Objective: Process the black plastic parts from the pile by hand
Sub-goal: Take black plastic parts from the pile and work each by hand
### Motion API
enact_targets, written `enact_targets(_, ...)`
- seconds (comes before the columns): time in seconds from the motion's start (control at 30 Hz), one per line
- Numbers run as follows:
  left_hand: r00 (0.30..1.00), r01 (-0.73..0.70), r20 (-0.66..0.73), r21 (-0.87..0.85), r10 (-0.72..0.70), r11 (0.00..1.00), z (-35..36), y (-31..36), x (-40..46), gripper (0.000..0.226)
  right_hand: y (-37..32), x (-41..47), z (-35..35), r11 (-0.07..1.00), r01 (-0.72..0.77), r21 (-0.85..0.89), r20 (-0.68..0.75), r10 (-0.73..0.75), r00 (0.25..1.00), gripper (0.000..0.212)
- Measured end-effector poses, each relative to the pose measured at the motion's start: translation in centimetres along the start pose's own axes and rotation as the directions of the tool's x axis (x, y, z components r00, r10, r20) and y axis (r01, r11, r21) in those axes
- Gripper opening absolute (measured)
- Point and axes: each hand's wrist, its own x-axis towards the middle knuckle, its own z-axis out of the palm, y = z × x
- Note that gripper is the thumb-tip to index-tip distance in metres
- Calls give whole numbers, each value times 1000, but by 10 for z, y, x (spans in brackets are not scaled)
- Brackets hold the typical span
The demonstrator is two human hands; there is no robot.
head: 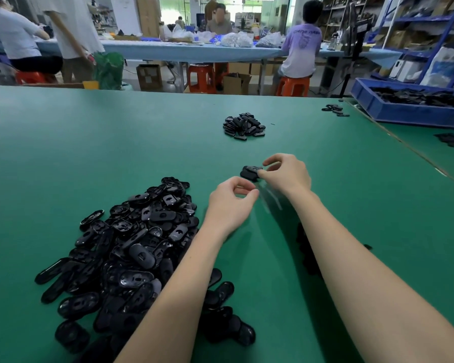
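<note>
Partly hidden part (250, 173), hands' (286, 174) fingertips

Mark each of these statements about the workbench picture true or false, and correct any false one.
1. The right hand pinches a black part above the green table. True.
2. The big pile of parts lies to the right of both arms. False: it lies on the left, beside the left forearm.
3. A smaller pile sits farther out on the table, apart from the big one. True.
4. The blue tray at the far right holds white parts. False: what it holds is black.
5. The left hand lies flat on the table. False: its fingers are curled, thumb meeting fingertips; whether they hold anything cannot be made out.
</note>
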Motion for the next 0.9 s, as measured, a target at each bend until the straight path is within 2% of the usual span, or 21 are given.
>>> enact_targets(0.13,998,-59,11,87,58,994,-3,1,2,2,6,-31,-11,999,27,30,-20,-26,999,11)
enact_targets(0.27,988,-154,66,264,142,952,-11,5,4,2,13,-69,-11,997,77,-24,15,-77,997,6)
enact_targets(0.4,979,-197,44,447,198,873,-30,12,6,4,6,-87,-10,987,143,-76,59,-139,989,5)
enact_targets(0.5,977,-156,-8,651,212,743,-51,13,8,19,0,-93,-8,984,173,-49,81,-169,982,4)
enact_targets(0.6,983,-34,-83,795,164,606,-71,7,10,38,-1,-95,-6,983,181,-20,123,-177,976,5)
enact_targets(0.73,994,104,-98,844,-39,526,-81,-3,10,57,-2,-94,-3,983,181,1,146,-179,973,7)
enact_targets(0.8,991,125,-85,868,-103,481,-81,-6,9,57,-2,-95,-1,983,182,-4,167,-179,970,7)
enact_targets(0.9,994,99,-69,912,-89,399,-77,-7,8,52,-2,-96,2,983,184,-5,187,-180,966,7)
